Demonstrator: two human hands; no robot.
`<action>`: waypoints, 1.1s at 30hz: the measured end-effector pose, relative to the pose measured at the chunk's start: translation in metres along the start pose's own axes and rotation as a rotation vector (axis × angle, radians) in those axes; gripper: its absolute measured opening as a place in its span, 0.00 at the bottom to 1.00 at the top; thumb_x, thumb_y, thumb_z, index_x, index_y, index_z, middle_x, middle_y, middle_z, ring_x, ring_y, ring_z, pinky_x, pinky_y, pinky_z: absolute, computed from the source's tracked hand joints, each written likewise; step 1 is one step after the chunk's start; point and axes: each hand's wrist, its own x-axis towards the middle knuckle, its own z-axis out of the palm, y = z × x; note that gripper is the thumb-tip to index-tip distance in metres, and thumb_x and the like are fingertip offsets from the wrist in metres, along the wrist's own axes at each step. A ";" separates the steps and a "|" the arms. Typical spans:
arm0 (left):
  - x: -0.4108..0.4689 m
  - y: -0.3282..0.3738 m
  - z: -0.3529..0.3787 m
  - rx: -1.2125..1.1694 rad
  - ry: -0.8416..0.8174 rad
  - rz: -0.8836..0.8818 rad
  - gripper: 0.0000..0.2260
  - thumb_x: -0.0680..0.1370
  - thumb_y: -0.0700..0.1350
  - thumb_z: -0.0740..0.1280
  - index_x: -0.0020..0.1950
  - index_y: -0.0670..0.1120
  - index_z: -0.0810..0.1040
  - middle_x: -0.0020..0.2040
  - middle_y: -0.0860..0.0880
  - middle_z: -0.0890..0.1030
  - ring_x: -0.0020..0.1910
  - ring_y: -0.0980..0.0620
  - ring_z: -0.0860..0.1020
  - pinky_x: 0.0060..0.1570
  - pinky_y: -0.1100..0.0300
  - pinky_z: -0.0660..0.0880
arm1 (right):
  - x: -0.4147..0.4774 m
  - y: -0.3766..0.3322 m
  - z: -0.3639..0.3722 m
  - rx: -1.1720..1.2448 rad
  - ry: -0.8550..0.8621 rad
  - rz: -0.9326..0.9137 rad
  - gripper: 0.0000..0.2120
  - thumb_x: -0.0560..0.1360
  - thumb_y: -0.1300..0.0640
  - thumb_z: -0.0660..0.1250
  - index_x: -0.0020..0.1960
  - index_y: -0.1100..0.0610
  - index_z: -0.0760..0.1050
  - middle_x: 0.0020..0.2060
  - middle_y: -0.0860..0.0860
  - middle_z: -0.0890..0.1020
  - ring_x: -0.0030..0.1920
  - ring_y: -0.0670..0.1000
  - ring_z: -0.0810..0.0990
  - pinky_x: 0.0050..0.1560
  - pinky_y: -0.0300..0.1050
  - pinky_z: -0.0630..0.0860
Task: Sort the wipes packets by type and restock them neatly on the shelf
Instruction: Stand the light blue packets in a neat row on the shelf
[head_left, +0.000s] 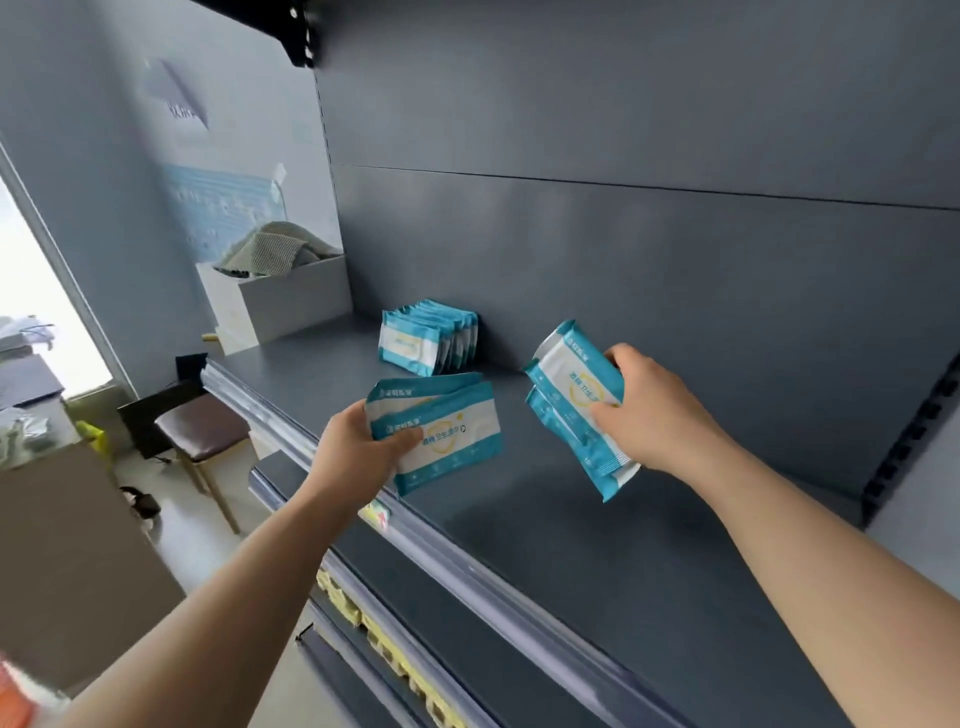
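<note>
A row of teal-and-white wipes packets (428, 336) stands upright against the back panel of the dark grey shelf (545, 499). My left hand (358, 441) grips a small stack of the same teal-and-white packets (447, 431), held flat just above the shelf's front part. Further right, my right hand (654, 410) holds another two or three such packets (576, 405), tilted on edge above the middle of the shelf. Both held stacks are in the air, apart from the standing row.
A white box (291, 301) with folded cloth stands at the shelf's left end. The shelf's front rail (467, 566) carries a price strip; lower shelves lie beneath it. A brown stool (202, 431) and a cardboard box (67, 561) stand on the floor at left.
</note>
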 end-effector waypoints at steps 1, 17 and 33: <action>0.017 -0.002 -0.003 0.006 -0.004 -0.001 0.08 0.74 0.38 0.72 0.48 0.50 0.79 0.46 0.52 0.84 0.45 0.52 0.83 0.50 0.53 0.80 | 0.014 -0.003 0.007 -0.004 -0.003 0.009 0.09 0.74 0.60 0.63 0.54 0.53 0.68 0.51 0.48 0.79 0.46 0.53 0.79 0.45 0.54 0.79; 0.239 -0.049 -0.045 0.000 -0.376 -0.030 0.10 0.72 0.35 0.73 0.50 0.47 0.80 0.49 0.49 0.85 0.45 0.51 0.84 0.46 0.55 0.81 | 0.162 -0.031 0.116 -0.043 -0.024 0.310 0.10 0.73 0.59 0.67 0.52 0.57 0.69 0.50 0.51 0.78 0.45 0.53 0.78 0.34 0.44 0.73; 0.322 -0.065 -0.067 -0.184 -0.816 -0.070 0.14 0.72 0.33 0.72 0.55 0.43 0.80 0.50 0.47 0.85 0.47 0.49 0.84 0.39 0.61 0.81 | 0.181 -0.118 0.196 0.317 0.021 0.358 0.17 0.65 0.55 0.78 0.49 0.50 0.74 0.42 0.45 0.84 0.42 0.44 0.83 0.47 0.46 0.80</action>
